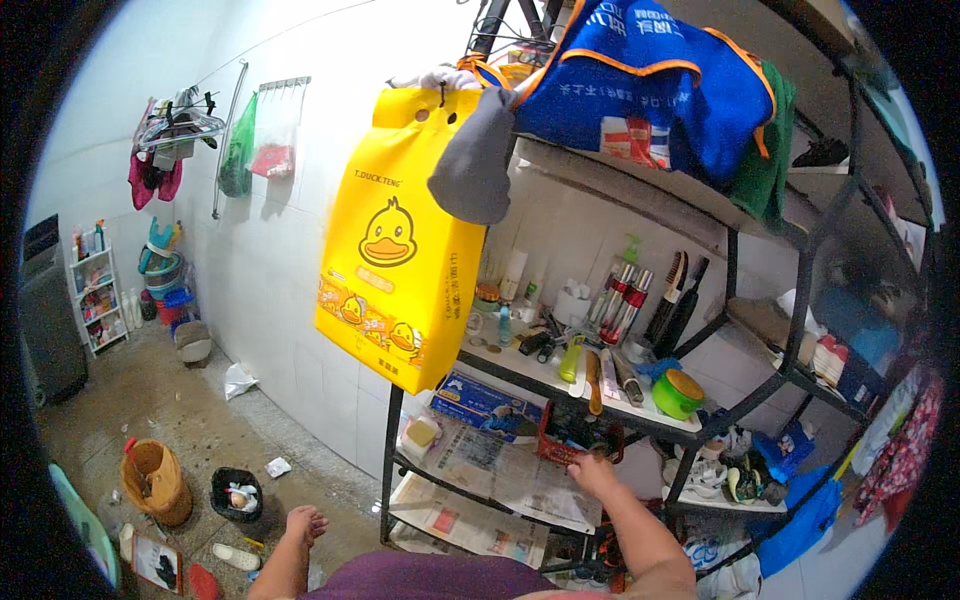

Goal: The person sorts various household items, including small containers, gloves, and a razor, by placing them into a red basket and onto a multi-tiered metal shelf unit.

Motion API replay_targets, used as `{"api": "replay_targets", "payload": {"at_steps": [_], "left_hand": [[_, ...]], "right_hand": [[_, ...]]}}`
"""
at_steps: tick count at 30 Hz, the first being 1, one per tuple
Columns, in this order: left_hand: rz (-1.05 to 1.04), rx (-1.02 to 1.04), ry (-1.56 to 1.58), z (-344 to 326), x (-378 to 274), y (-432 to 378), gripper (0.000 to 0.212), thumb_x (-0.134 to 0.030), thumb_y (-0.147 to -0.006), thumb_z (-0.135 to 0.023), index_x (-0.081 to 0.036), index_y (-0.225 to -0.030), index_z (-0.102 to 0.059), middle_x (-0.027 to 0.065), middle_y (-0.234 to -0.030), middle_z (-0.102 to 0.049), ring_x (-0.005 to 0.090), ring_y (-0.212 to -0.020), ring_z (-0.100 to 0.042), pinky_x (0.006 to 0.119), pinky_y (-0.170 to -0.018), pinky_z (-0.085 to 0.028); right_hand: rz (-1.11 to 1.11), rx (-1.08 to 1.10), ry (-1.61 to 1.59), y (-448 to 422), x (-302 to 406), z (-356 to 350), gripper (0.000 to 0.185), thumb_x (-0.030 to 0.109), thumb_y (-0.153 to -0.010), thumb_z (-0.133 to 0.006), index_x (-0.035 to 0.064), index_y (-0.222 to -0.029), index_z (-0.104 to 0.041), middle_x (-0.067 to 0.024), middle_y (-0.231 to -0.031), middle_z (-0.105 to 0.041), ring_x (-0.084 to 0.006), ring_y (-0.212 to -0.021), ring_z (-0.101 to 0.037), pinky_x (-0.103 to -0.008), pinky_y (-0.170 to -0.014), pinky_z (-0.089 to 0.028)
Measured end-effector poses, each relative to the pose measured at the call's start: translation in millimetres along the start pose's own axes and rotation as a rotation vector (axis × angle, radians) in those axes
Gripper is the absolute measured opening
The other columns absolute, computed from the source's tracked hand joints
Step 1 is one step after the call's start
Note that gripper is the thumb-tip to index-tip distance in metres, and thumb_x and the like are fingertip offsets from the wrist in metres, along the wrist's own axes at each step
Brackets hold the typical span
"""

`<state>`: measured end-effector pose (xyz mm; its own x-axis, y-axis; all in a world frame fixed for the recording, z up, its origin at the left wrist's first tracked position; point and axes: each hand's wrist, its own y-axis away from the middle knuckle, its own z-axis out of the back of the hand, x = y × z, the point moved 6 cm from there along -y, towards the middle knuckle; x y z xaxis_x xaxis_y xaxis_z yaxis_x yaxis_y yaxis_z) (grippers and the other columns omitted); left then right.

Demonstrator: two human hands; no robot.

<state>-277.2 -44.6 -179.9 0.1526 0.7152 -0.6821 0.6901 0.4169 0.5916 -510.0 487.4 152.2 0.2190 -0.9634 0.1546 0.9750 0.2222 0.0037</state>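
My right hand (pixel 595 472) is at the front rim of a red plastic basket (pixel 551 445), its fingers curled. Whether they grip the rim is hard to see. Dark small items fill the basket, which sits on a shelf lined with newspaper (pixel 517 471). To its left on that shelf are a blue printed box (pixel 487 405) and a small container with a yellowish lid (pixel 421 433). My left hand (pixel 306 523) hangs above the floor at the lower left, holding nothing, with its fingers loosely apart. A black bin (pixel 237 517) with rubbish in it stands beyond that hand.
Above the basket, a shelf (pixel 517 357) carries combs, bottles and a green round tin (pixel 677 394). A yellow duck-printed bag (pixel 390 225) and a blue apron (pixel 622 82) hang from the rack. Shoes (pixel 720 476) fill the right shelf. A brown bucket (pixel 157 484) stands on the floor.
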Motion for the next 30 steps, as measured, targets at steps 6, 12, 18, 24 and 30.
{"api": "replay_targets", "payload": {"at_steps": [6,12,18,24,30], "left_hand": [[0.017,0.040,0.012,22,-19,-22,0.018,-0.007,-0.082,-0.048,-0.005,-0.100,-0.048,0.0140,-0.076,-0.056,0.0265,-0.063,-0.059,0.036,-0.047,-0.049],[0.109,0.076,-0.083,35,-24,-43,0.014,-0.007,-0.080,-0.047,-0.001,-0.091,-0.052,0.0154,-0.079,-0.056,0.0262,-0.064,-0.060,0.034,-0.046,-0.050],[0.136,0.190,-0.138,39,-37,-67,0.016,-0.009,-0.083,-0.048,0.000,-0.096,-0.050,0.0152,-0.081,-0.056,0.0252,-0.065,-0.060,0.033,-0.045,-0.051],[0.125,0.197,-0.111,38,-32,-47,0.018,-0.015,-0.085,-0.049,0.000,-0.094,-0.050,0.0136,-0.077,-0.057,0.0233,-0.058,-0.058,0.034,-0.047,-0.049],[0.190,0.323,-0.217,63,-8,-53,0.021,-0.026,-0.082,-0.051,-0.007,-0.072,-0.052,0.0083,-0.062,-0.056,0.0207,-0.052,-0.053,0.032,-0.046,-0.040]], "right_hand": [[0.006,0.086,0.110,39,47,-27,0.032,0.029,-0.083,-0.053,0.0078,-0.104,-0.062,-0.0147,-0.103,-0.058,-0.0342,-0.091,-0.056,-0.0429,-0.082,-0.044],[0.040,0.064,0.040,76,61,-77,0.032,0.031,-0.082,-0.056,0.0059,-0.100,-0.063,-0.0167,-0.089,-0.064,-0.0333,-0.083,-0.059,-0.0423,-0.075,-0.047],[-0.145,0.198,-0.007,110,108,-77,0.032,0.030,-0.082,-0.052,0.0039,-0.097,-0.063,-0.0165,-0.099,-0.061,-0.0335,-0.094,-0.057,-0.0457,-0.080,-0.045],[-0.125,0.290,0.038,124,114,-137,0.033,0.029,-0.084,-0.055,0.0048,-0.106,-0.061,-0.0155,-0.100,-0.062,-0.0305,-0.088,-0.059,-0.0415,-0.076,-0.047],[-0.191,0.227,-0.057,143,128,-152,0.028,0.027,-0.080,-0.055,0.0008,-0.080,-0.062,-0.0183,-0.075,-0.062,-0.0311,-0.068,-0.059,-0.0418,-0.064,-0.046]]}}
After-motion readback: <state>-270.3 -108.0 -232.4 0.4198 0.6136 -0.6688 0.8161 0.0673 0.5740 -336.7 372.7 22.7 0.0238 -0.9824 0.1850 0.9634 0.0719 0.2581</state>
